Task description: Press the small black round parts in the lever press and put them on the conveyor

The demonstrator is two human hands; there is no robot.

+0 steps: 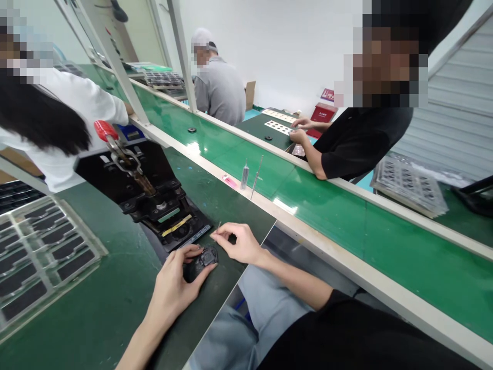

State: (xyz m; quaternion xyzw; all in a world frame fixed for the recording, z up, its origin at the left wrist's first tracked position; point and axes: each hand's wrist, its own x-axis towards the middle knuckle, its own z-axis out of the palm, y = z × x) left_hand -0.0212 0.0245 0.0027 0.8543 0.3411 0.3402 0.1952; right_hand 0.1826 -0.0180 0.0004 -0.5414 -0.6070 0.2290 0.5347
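My left hand point(179, 280) grips a small black plastic part point(206, 259) between thumb and fingers, low over the green work table point(115, 303). Just right of it, my right hand point(239, 244) is closed in a pinch. A thin sliver shows at those fingertips, too small to name. Directly beyond both hands stands a black toggle-clamp press fixture point(154, 190) with a red-tipped handle point(106, 131). A yellow strip point(177, 226) lies across its lower plate.
A clear tray point(46, 257) of dark parts lies at left. Behind the table runs a green conveyor point(327, 205); thin metal tools point(245, 176) stand on its pale edge. One black part point(191, 130) rests on the belt. Co-workers sit left, behind and across.
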